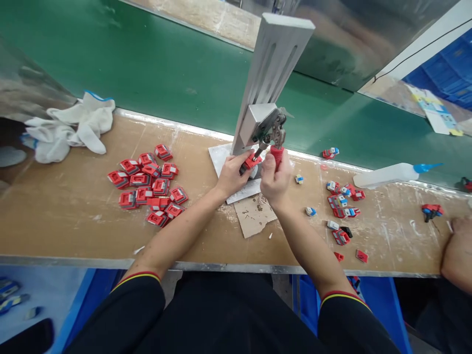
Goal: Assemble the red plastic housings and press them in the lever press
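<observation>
A metal press stand (266, 83) rises from a metal base plate (220, 153) at the middle of the bench. A toggle clamp (275, 127) is mounted on it, and its red handle (277, 155) is gripped in my right hand (276, 179). Under the clamp's plunger sits a small red plastic part (252, 161). My left hand (233, 174) pinches that part from its left side. The plunger tip reaches down to the part; whether it presses on it I cannot tell. Fingers hide some of the part and the fixture.
Several red-and-grey plastic parts (140, 179) lie heaped at left, near white gloves (84, 123). On the right are red, white and blue pieces (341, 205) and a white squeeze bottle (387, 175). A green belt (177, 73) runs behind. Another person's arm (459, 250) rests at far right.
</observation>
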Motion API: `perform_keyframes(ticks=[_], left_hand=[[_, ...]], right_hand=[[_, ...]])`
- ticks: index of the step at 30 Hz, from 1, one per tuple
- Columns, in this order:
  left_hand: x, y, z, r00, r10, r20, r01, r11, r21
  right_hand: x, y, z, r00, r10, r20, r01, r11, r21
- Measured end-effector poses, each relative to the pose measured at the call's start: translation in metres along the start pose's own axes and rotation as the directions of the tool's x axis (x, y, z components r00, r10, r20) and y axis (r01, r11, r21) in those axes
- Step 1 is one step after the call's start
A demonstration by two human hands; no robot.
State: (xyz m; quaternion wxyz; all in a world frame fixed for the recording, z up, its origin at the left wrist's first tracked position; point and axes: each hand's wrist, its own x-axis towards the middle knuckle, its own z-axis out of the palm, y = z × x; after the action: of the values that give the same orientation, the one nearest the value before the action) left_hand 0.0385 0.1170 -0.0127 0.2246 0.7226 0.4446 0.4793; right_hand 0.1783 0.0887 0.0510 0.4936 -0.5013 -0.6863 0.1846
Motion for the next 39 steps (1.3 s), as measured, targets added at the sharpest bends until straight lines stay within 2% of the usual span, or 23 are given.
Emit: perform_keyframes(ticks=[3, 6, 8, 10, 12, 13, 14, 16, 18, 20, 22, 26, 28, 30, 32, 33, 35, 37, 39], left_hand=[[0.004, 0.003, 0.003, 0.999, -0.025, 0.025, 0.025, 1.000, 0.007], [0.005, 0.013, 0.000, 0.996, -0.040, 0.080, 0.038, 0.999, 0.026], [-0.001, 0.020, -0.017, 0.995, -0.034, 0.095, 0.027, 0.997, 0.074], [-0.014, 0.024, -0.050, 0.996, -0.016, 0.083, 0.003, 0.987, 0.162], [-0.034, 0.024, -0.095, 0.998, -0.020, 0.064, 0.000, 0.956, 0.294], [-0.046, 0.023, -0.118, 0.997, -0.049, 0.065, 0.022, 0.930, 0.366], [-0.057, 0.022, -0.140, 0.992, -0.091, 0.090, 0.044, 0.904, 0.426], [-0.077, 0.019, -0.173, 0.966, -0.185, 0.180, 0.065, 0.849, 0.525], [-0.091, 0.015, -0.188, 0.941, -0.241, 0.238, 0.061, 0.813, 0.580], [-0.098, 0.010, -0.188, 0.935, -0.256, 0.247, 0.063, 0.802, 0.594], [-0.100, 0.006, -0.182, 0.941, -0.245, 0.233, 0.070, 0.815, 0.575], [-0.094, 0.003, -0.174, 0.963, -0.180, 0.201, 0.060, 0.870, 0.490], [-0.090, 0.007, -0.172, 0.981, -0.138, 0.133, 0.070, 0.904, 0.421], [-0.086, 0.016, -0.165, 0.991, -0.136, -0.004, 0.132, 0.958, 0.256], [-0.083, 0.026, -0.152, 0.959, -0.240, -0.150, 0.231, 0.970, -0.077], [-0.082, 0.031, -0.144, 0.926, -0.331, -0.180, 0.276, 0.921, -0.276], [-0.077, 0.040, -0.126, 0.863, -0.491, -0.118, 0.341, 0.739, -0.581], [-0.070, 0.045, -0.111, 0.834, -0.551, 0.025, 0.403, 0.577, -0.710], [-0.061, 0.048, -0.101, 0.826, -0.538, 0.167, 0.465, 0.482, -0.743]], right_hand=[[0.007, 0.011, 0.013, 0.988, -0.026, -0.152, 0.024, 1.000, -0.016], [0.006, 0.009, 0.007, 0.999, -0.021, -0.050, 0.021, 1.000, 0.002], [-0.002, 0.006, -0.009, 0.999, -0.049, 0.022, 0.049, 0.999, 0.008], [-0.015, 0.005, -0.035, 0.995, -0.093, 0.023, 0.094, 0.995, -0.024], [-0.028, 0.007, -0.066, 0.994, -0.098, -0.049, 0.093, 0.991, -0.098], [-0.034, 0.010, -0.082, 0.996, -0.082, -0.043, 0.076, 0.989, -0.123], [-0.039, 0.012, -0.096, 0.998, -0.060, 0.006, 0.060, 0.988, -0.141], [-0.047, 0.017, -0.115, 0.981, -0.017, 0.192, 0.052, 0.983, -0.176], [-0.053, 0.021, -0.120, 0.922, 0.014, 0.387, 0.065, 0.980, -0.190], [-0.057, 0.024, -0.117, 0.862, 0.030, 0.507, 0.076, 0.979, -0.187], [-0.062, 0.026, -0.110, 0.828, 0.036, 0.559, 0.085, 0.979, -0.187], [-0.068, 0.031, -0.102, 0.808, 0.036, 0.589, 0.091, 0.978, -0.185], [-0.069, 0.032, -0.098, 0.812, 0.023, 0.583, 0.100, 0.979, -0.178], [-0.070, 0.033, -0.093, 0.827, 0.000, 0.563, 0.120, 0.977, -0.177], [-0.070, 0.033, -0.087, 0.849, -0.024, 0.527, 0.142, 0.972, -0.186], [-0.070, 0.034, -0.084, 0.862, -0.037, 0.506, 0.154, 0.969, -0.192], [-0.070, 0.034, -0.081, 0.876, -0.068, 0.478, 0.179, 0.966, -0.189], [-0.071, 0.034, -0.081, 0.860, -0.105, 0.500, 0.208, 0.966, -0.154], [-0.072, 0.034, -0.083, 0.828, -0.130, 0.545, 0.223, 0.969, -0.108]])
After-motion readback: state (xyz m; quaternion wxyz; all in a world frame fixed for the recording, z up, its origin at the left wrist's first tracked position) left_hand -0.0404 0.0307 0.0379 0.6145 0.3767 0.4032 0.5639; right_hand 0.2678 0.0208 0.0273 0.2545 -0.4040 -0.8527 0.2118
